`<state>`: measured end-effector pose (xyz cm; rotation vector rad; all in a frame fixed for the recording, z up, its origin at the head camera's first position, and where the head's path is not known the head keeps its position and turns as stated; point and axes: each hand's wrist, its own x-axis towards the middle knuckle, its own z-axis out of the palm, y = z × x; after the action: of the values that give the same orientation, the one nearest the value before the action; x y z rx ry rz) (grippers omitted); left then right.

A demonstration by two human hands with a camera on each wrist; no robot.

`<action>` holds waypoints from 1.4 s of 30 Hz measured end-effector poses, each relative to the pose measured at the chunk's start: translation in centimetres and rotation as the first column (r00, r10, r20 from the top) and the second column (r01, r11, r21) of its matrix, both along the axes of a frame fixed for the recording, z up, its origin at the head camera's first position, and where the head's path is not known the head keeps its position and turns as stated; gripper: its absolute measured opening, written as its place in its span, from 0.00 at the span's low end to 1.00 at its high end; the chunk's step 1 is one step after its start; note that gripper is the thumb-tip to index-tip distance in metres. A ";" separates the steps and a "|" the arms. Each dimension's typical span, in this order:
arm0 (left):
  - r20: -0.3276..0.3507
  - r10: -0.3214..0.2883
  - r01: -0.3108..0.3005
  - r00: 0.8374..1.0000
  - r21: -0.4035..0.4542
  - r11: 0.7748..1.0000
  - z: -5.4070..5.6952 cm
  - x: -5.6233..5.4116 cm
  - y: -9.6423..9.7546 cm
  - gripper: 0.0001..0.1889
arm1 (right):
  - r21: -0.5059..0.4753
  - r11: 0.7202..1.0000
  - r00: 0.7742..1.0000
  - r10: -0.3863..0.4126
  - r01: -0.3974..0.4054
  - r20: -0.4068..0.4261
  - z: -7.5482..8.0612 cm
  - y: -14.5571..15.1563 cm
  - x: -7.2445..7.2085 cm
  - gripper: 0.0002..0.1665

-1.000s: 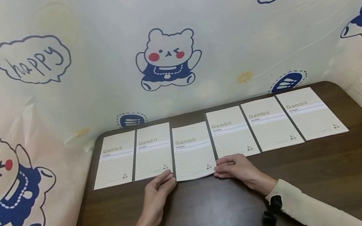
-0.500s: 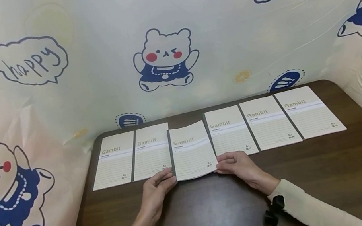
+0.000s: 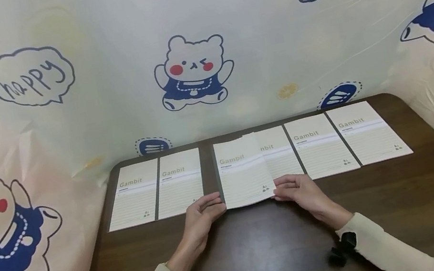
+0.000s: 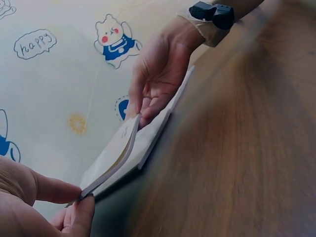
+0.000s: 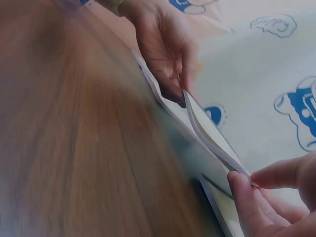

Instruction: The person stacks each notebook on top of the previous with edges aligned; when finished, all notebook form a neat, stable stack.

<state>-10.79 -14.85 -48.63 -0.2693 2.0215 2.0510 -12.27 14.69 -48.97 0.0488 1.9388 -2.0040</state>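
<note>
A cream "Gambit" notebook (image 3: 243, 174) with a dark spine strip is pinched between both hands at its two near corners. My left hand (image 3: 198, 216) grips the left corner, thumb on one side and fingers on the other. The opposite corner is held by my right hand (image 3: 308, 194) in the same way. In the left wrist view the notebook (image 4: 118, 143) sags in a curve between the hands, its near edge raised. It overlaps another notebook (image 3: 283, 153) to its right, hiding that one's left part.
Two matching notebooks (image 3: 177, 181) lie side by side at the left of the dark wooden table (image 3: 255, 254). Two more notebooks (image 3: 322, 151) lie at the right of the row. A printed curtain (image 3: 111, 76) rises behind the table's far edge.
The held notebook has moved up and to the right with both hands, from its gap in the row to over its right-hand neighbour. Dark table now shows where it was.
</note>
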 end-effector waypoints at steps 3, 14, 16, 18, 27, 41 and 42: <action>-0.003 -0.030 0.030 1.000 0.002 1.000 -0.4 -0.9 1.1 0.24 | 0.028 0.999 1.000 -0.025 0.025 -0.004 0.1 1.1 -0.2 0.23; -0.018 -0.093 0.093 0.996 0.003 0.996 -1.4 -3.5 5.2 0.22 | 0.087 0.991 0.995 -0.101 0.103 -0.028 -0.1 4.8 -0.7 0.25; -0.017 -0.101 0.101 0.995 -0.015 0.995 -1.6 -3.9 5.7 0.21 | 0.086 0.990 0.993 -0.113 0.115 -0.032 -0.2 5.3 -0.8 0.26; -0.029 -0.114 0.113 0.993 -0.050 0.992 -1.8 -4.2 6.1 0.21 | 0.086 0.989 0.992 -0.121 0.123 -0.034 -0.4 5.8 -0.9 0.26; -0.130 -0.167 0.132 0.977 -0.245 0.961 -2.0 -4.7 7.2 0.18 | 0.156 0.979 0.990 -0.123 0.131 -0.064 -1.3 6.9 -1.2 0.25; -0.176 -0.206 0.126 0.963 -0.382 0.916 -2.1 -5.0 7.4 0.16 | 0.585 0.785 0.942 0.001 0.206 -0.334 -1.5 7.1 -1.4 0.19; -0.175 -0.211 0.130 0.962 -0.387 0.913 -2.1 -5.0 7.3 0.16 | 0.593 0.778 0.938 0.012 0.209 -0.347 -1.6 7.0 -1.4 0.19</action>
<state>-15.82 -7.53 -50.73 0.0676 2.4634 1.6395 -13.62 21.74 -50.55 -0.0271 2.8079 -1.3888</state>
